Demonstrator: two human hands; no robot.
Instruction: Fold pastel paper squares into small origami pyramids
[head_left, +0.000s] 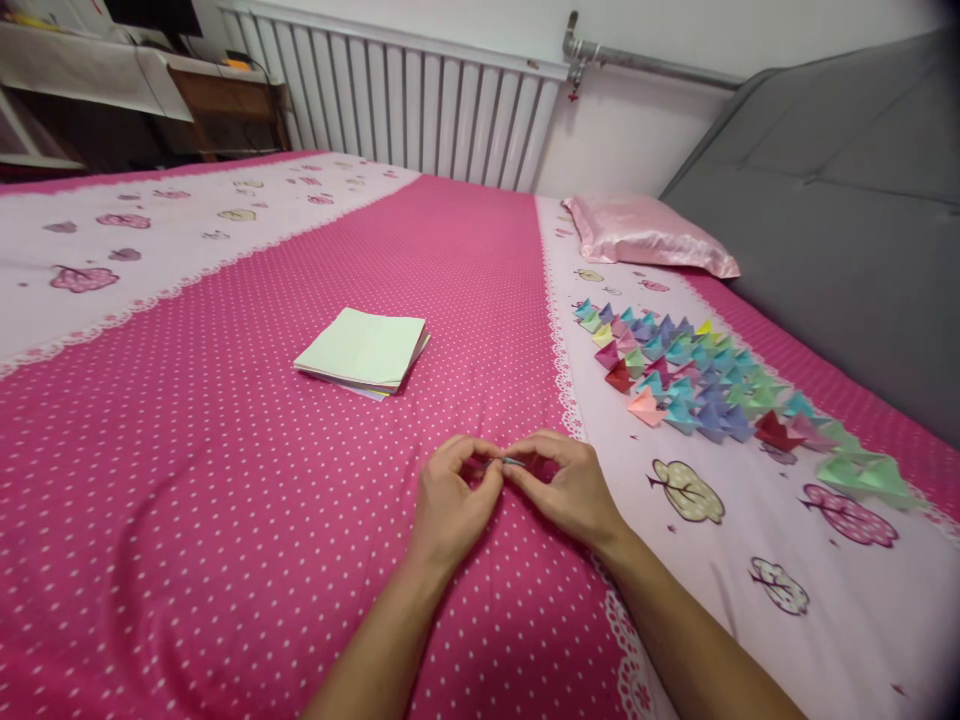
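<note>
My left hand (450, 500) and my right hand (566, 485) meet low over the pink dotted bedsheet (225, 450). Both pinch a small folded piece of paper (511, 462), of which only a thin greyish edge shows between the fingertips. A stack of square coloured paper sheets (364, 350), pale green on top, lies on the bed beyond my hands. To the right, several folded paper shapes (697, 375) in blue, green, pink and red lie in rows on the pale strip of the sheet.
A pink satin pillow (649, 235) lies at the head of the bed, beside a grey padded headboard (840, 190) on the right. A white radiator (405, 100) runs along the far wall. A wooden desk (225, 105) stands at the back left.
</note>
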